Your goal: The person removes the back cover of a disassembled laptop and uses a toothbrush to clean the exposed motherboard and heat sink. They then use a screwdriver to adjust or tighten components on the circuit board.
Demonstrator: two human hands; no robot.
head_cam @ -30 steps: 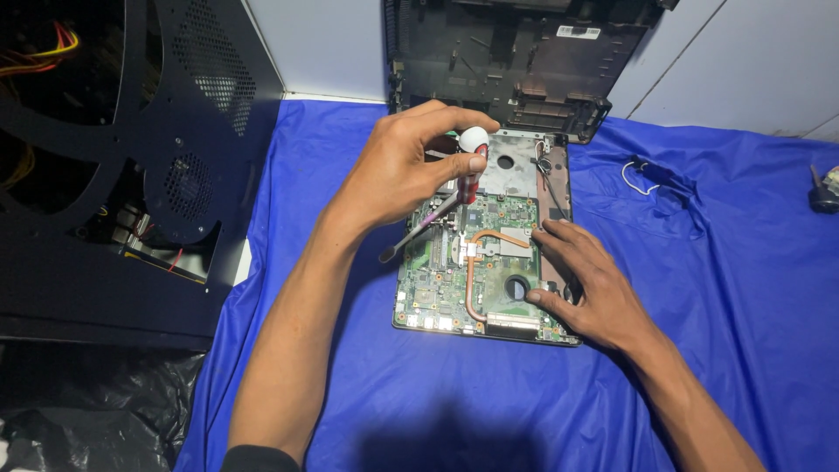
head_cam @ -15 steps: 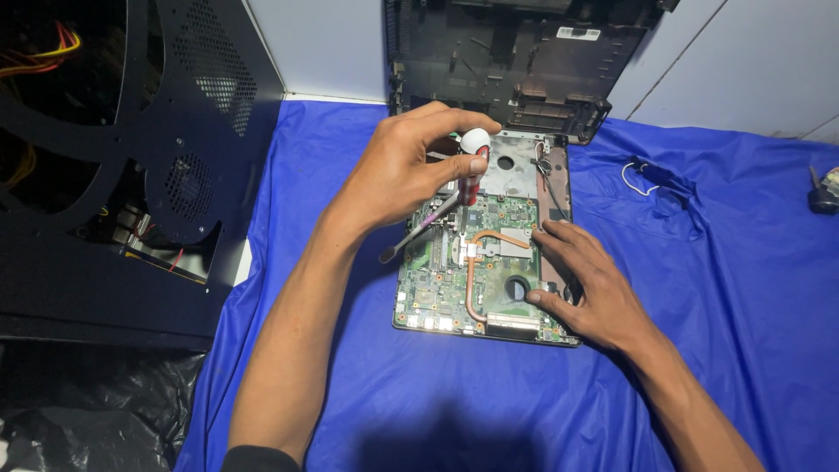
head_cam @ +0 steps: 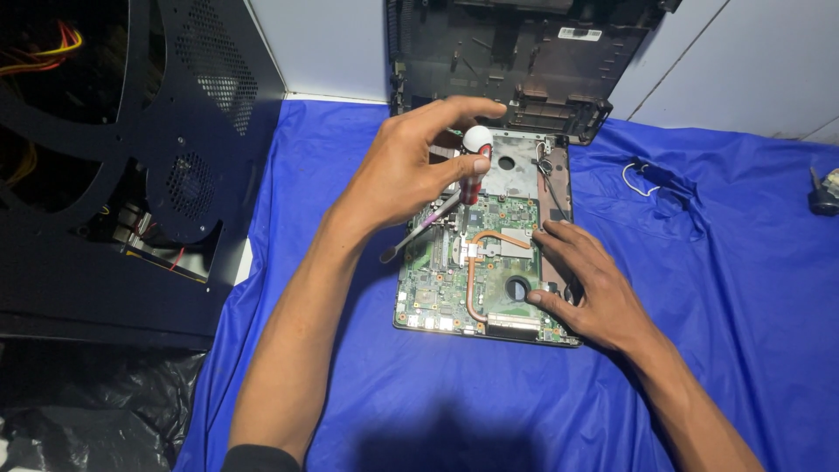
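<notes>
My left hand point(head_cam: 411, 175) grips a small screwdriver point(head_cam: 473, 166) with a red shaft grip and a white cap. It stands upright on the upper part of a green laptop motherboard point(head_cam: 441, 293). A thin metal tool point(head_cam: 415, 234) also sticks out of the same hand toward the lower left. My right hand point(head_cam: 590, 293) lies flat on the board's right edge, fingers spread, beside the copper heat pipe point(head_cam: 472, 284). The screwdriver's tip is hidden behind my fingers.
The board lies on a blue cloth point(head_cam: 725, 306). A black laptop bottom shell point(head_cam: 524, 61) leans at the back. An open black desktop case point(head_cam: 131, 175) fills the left. A loose thin cable point(head_cam: 647, 179) and a small dark object point(head_cam: 821, 197) lie at the right.
</notes>
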